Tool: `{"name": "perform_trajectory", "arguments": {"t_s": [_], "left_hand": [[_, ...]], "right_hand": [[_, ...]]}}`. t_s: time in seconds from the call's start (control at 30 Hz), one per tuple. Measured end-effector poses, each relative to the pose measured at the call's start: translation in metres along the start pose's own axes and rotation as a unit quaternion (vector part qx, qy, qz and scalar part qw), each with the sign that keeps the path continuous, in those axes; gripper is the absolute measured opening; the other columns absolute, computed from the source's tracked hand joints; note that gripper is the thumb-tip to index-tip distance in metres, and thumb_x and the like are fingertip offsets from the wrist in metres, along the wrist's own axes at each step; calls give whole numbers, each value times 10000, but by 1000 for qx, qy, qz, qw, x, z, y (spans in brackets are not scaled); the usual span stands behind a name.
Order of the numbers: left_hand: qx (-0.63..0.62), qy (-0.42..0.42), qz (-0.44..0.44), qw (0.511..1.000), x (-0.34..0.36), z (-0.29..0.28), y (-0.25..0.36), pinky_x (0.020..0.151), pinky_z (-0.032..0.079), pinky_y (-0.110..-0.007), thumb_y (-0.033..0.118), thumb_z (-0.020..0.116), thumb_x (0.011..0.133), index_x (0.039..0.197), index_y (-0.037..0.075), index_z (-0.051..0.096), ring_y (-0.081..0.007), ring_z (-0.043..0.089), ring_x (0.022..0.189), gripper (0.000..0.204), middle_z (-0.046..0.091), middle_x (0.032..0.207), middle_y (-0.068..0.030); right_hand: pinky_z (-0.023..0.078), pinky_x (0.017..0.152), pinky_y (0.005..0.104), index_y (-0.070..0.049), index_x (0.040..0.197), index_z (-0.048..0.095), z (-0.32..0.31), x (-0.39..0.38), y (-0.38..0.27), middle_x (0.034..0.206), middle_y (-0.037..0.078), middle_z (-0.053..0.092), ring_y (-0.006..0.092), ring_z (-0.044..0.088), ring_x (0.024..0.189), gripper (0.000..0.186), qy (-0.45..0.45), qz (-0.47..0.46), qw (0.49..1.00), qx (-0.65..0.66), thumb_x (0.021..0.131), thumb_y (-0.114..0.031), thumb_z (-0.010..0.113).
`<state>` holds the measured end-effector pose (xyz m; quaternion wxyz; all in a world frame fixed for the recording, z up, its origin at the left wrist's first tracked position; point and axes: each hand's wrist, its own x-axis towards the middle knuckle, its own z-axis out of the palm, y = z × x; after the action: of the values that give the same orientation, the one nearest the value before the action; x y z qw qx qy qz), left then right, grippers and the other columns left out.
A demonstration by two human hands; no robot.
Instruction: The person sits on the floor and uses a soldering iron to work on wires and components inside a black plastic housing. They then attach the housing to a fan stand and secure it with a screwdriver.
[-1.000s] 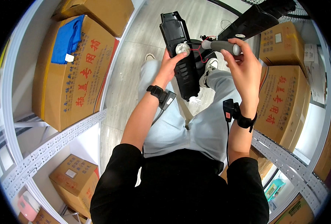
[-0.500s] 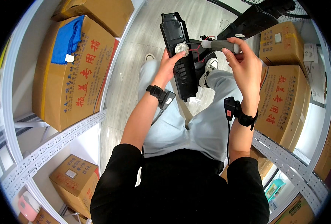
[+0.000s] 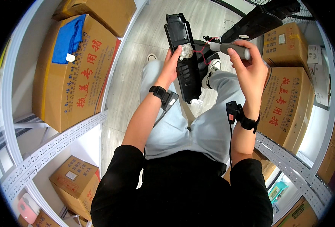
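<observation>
My left hand [image 3: 168,70] grips the near-left edge of a long black plastic housing [image 3: 188,79], which stands tilted above my legs. Its thumb lies beside a round, clear-and-silver part [image 3: 186,51] set in the housing. Red wires [image 3: 202,53] run from that part to the right. In my right hand [image 3: 253,70] is a screwdriver [image 3: 230,49] with a thick grey handle and a paler front collar, pinched by thumb and fingers. It points left toward the wires, apart from the round part; its thin tip is hard to make out.
A larger black housing [image 3: 256,22] leans at the upper right, past my right hand. Cardboard boxes fill the metal shelves [image 3: 54,147] on both sides. A blue cloth [image 3: 67,39] drapes over the left box [image 3: 75,81]. Wrist-strapped devices [image 3: 169,101] trail cables along my forearms.
The screwdriver and right hand have shifted slightly right and down, away from the round part. My left thumb has drawn back from the round part to its left edge. The housing moved slightly right.
</observation>
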<state>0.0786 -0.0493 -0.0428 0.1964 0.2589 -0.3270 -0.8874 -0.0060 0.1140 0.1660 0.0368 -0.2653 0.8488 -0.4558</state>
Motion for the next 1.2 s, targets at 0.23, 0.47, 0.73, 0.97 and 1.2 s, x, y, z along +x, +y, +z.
{"name": "perform_trajectory", "arguments": {"t_s": [0.23,0.47,0.73,0.97,1.2], "left_hand": [[-65,-24,-21,997,11,-13,-8,962,490,-363,379,620,980,1380,109,474,-176,561,1167,504,572,1287,-42],[-52,-28,-12,998,9,-11,-6,938,512,-374,381,614,982,1378,107,463,-184,581,1150,505,575,1285,-55],[-47,-34,-16,998,5,-8,-2,934,517,-377,382,616,981,1381,108,456,-186,581,1151,510,571,1292,-55],[-38,-17,-6,999,9,-12,-7,980,473,-361,394,633,972,1407,117,445,-169,523,1209,548,536,1335,-39],[-19,-7,-8,1000,6,-7,-5,979,478,-362,403,624,976,1413,125,437,-173,535,1201,551,541,1335,-39]], "right_hand": [[517,641,228,-58,1071,678,-3,-28,10,899,39,703,73,612,720,260,-15,-22,997,75,851,-144,785],[524,645,233,-54,1062,670,11,-41,23,924,45,707,81,631,740,241,-15,-35,996,78,856,-124,774],[539,659,244,-57,1056,668,16,-41,25,946,52,714,98,650,763,230,-11,-41,997,64,856,-115,767],[544,659,255,-56,1062,662,18,-41,25,989,56,710,113,660,798,221,-27,-52,996,63,862,-94,748],[570,666,299,-48,1051,636,11,-35,13,1109,79,675,193,687,855,203,-82,-116,990,20,862,-49,711]]}}
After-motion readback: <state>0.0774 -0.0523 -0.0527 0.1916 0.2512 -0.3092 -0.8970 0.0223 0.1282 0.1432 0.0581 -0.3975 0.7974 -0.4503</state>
